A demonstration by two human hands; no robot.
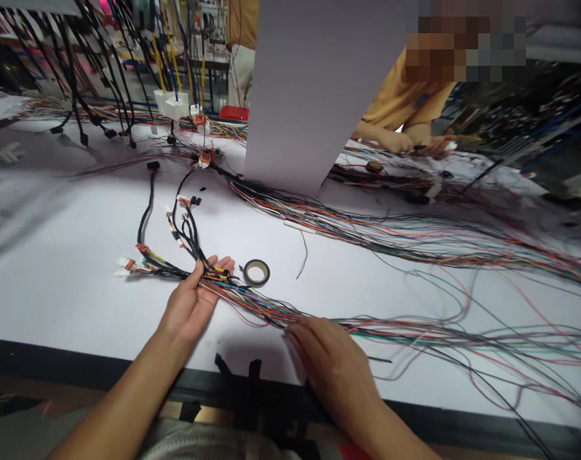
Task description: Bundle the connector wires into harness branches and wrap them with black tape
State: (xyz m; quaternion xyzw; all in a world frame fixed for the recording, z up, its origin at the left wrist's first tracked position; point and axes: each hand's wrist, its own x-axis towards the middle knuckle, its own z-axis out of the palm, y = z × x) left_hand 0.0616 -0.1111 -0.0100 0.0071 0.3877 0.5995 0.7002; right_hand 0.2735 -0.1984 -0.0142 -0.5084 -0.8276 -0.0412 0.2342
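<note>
A wire harness (261, 306) of many coloured wires lies across the white table in front of me. My left hand (192, 305) is palm up under its left part, with the thumb laid over the wires and the fingers beneath. Beyond that hand, black-wrapped branches (192, 233) fan out, ending in small white, orange and black connectors (127, 265). My right hand (335, 361) is closed over the bundle farther right; its fingertips are partly hidden. A roll of black tape (256, 273) lies flat just beyond the wires, near my left fingertips.
A second long wire bundle (328, 230) runs behind, past an upright grey panel (314, 96). Dark cables and white connectors (172, 104) hang at the back left. Black tape strips (254, 369) stick to the table's front edge. Across the table a person in yellow (395, 105) handles wires.
</note>
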